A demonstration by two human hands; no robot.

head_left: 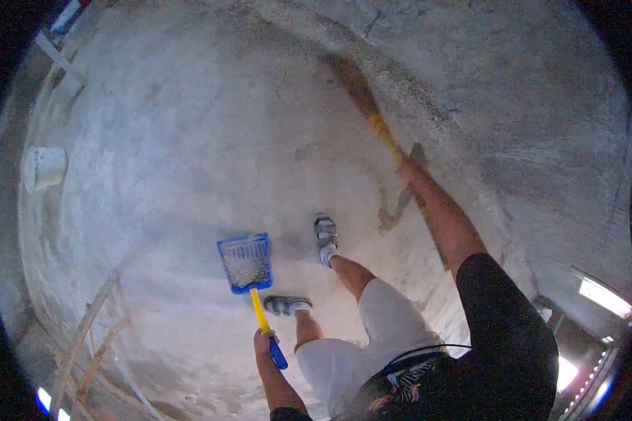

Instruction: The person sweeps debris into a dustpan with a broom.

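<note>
Sweeping a bare concrete floor point(189, 140), seen from our head view looking down. Our left hand point(262, 342) is closed round the yellow-and-blue handle of a blue dustpan point(245, 262); the pan rests flat on the floor just ahead of our feet and already carries a grey load of grit. Our right hand point(405, 168) is stretched well out and clamped on the yellow shaft of a broom point(372, 116), whose blurred bristle end lies on the floor further off. The two hands are well apart, one tool in each.

Step in hand, as we judge it: gathering loose dust toward the pan. A pale line of debris point(428, 98) runs along the floor near the bristles.

Next move would call for drawing the bristles back toward the pan's open lip while the left hand keeps the lip pressed flat, so the grit does not slip under.

Also noted: white bucket point(44, 167) at far left, wooden frame point(95, 330) at lower left.
</note>
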